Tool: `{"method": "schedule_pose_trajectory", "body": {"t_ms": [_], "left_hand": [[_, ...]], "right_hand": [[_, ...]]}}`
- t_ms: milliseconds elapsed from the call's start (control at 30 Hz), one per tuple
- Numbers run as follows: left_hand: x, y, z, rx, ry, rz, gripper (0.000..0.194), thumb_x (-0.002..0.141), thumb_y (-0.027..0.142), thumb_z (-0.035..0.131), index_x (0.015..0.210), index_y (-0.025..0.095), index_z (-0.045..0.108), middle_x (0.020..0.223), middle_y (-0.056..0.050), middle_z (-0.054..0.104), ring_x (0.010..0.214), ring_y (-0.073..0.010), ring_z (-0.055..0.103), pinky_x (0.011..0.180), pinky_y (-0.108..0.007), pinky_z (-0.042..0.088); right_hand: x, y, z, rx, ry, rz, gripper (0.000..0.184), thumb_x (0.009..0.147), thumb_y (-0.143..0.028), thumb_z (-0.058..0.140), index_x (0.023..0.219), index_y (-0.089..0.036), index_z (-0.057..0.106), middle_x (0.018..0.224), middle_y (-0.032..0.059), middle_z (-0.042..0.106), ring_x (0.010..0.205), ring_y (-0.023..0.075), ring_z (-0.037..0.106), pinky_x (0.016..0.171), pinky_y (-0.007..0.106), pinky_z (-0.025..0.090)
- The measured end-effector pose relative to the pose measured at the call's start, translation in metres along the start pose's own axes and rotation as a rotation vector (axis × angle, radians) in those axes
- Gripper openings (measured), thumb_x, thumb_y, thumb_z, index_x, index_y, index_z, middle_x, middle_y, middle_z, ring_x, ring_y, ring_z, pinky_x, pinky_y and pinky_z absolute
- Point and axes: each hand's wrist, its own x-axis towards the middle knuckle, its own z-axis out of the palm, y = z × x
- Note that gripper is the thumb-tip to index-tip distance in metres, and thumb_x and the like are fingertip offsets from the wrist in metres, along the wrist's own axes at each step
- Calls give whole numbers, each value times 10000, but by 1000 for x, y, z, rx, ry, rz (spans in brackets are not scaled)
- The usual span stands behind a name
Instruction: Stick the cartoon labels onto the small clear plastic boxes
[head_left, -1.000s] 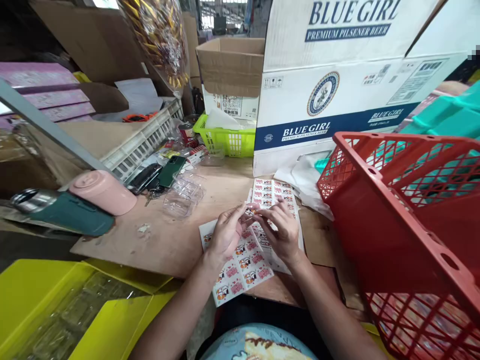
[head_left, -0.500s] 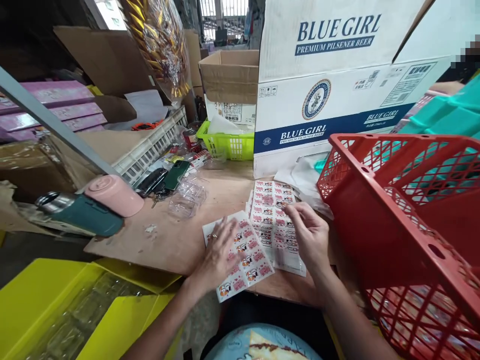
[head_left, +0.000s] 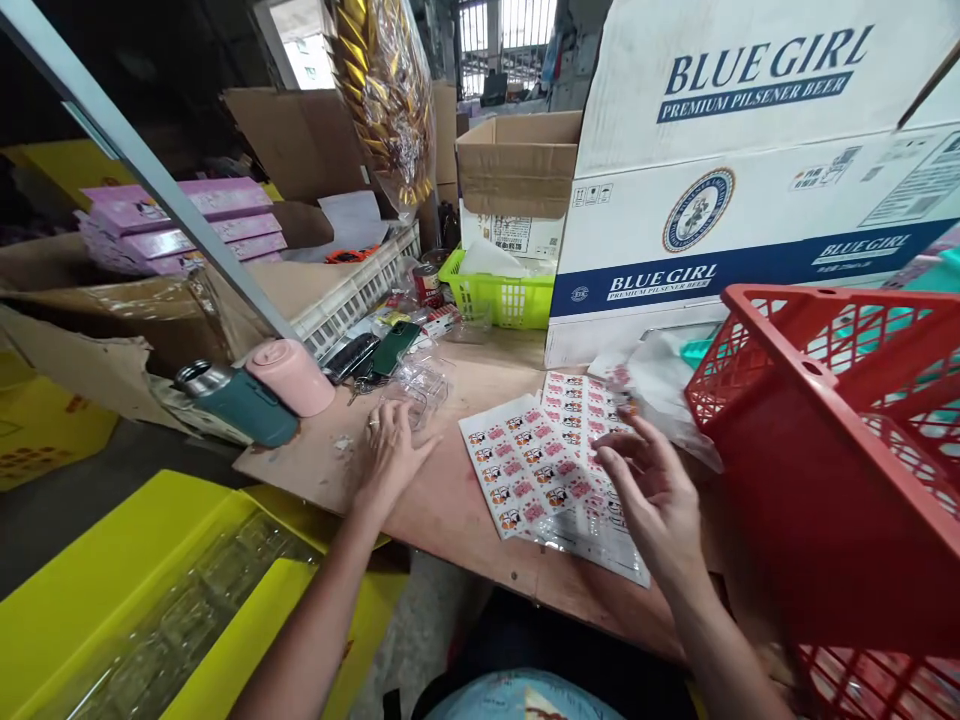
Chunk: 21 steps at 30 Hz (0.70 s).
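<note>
Two sticker sheets lie on the wooden board [head_left: 450,500]: one sheet [head_left: 517,465] in front, a longer sheet [head_left: 581,415] behind and to its right. My left hand [head_left: 390,455] rests flat on the board left of the sheets, fingers spread and empty, just short of some clear plastic boxes [head_left: 416,385]. My right hand [head_left: 656,495] hovers over the right edge of the sheets with its fingers loosely curled and apart; a small sticker may sit on a fingertip, but I cannot make it out.
A red plastic crate [head_left: 832,470] stands tilted at the right. A Blue Girl beer carton [head_left: 750,180] rises behind. A green flask [head_left: 236,400], pink cup [head_left: 292,375], phones [head_left: 375,350], white crate [head_left: 352,285], green basket [head_left: 499,295] lie left. A yellow box [head_left: 112,600] sits below.
My hands parted from the sheets: the left slid off to the bare board near the clear boxes, the right drew back to the sheets' right edge. The view swung left.
</note>
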Motion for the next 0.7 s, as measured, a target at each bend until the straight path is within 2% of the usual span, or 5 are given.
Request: {"method": "schedule_pose_trajectory", "body": {"t_ms": [67, 167, 367, 567, 700], "left_hand": [[4, -7, -13, -107, -133, -73, 187, 693, 292, 806, 779, 189, 676, 930, -99, 666, 1183, -359, 526, 1153, -551, 214], [2, 10, -17, -264, -206, -165, 183, 809, 354, 697, 778, 174, 694, 828, -77, 704, 959, -274, 647, 1016, -470, 422], [-28, 80, 16, -1287, -562, -755, 359, 831, 463, 693, 958, 129, 729, 937, -105, 758, 854, -210, 709, 777, -327, 558], [-47, 97, 46, -1362, -530, -772, 278, 884, 321, 670, 1096, 146, 715, 1095, -109, 747, 970, -229, 716, 852, -358, 574], [-55, 100, 56, -1449, -494, -814, 185, 849, 206, 702, 1026, 160, 729, 1143, -83, 736, 1055, -239, 696, 932, -394, 557]], "right_hand": [[-3, 0, 9, 3, -126, -17, 453, 931, -332, 616, 1364, -247, 509, 974, 56, 644, 884, 182, 645, 818, 355, 541], [-8, 3, 31, -31, -243, -83, 545, 913, -324, 650, 1421, -269, 458, 1110, 94, 645, 1028, 221, 637, 930, 424, 516], [-8, 20, 68, 44, -349, -84, 1042, 818, -388, 751, 1575, -286, 43, 1340, 164, 538, 1204, 269, 573, 1021, 489, 470], [-12, -1, 32, -246, -222, -175, 876, 830, -385, 739, 1544, -289, 240, 1183, 120, 559, 1057, 272, 551, 983, 520, 453], [-42, -27, 3, 257, -396, 157, 695, 933, -406, 612, 1515, -304, 246, 881, 26, 556, 720, 168, 544, 710, 379, 540]]}}
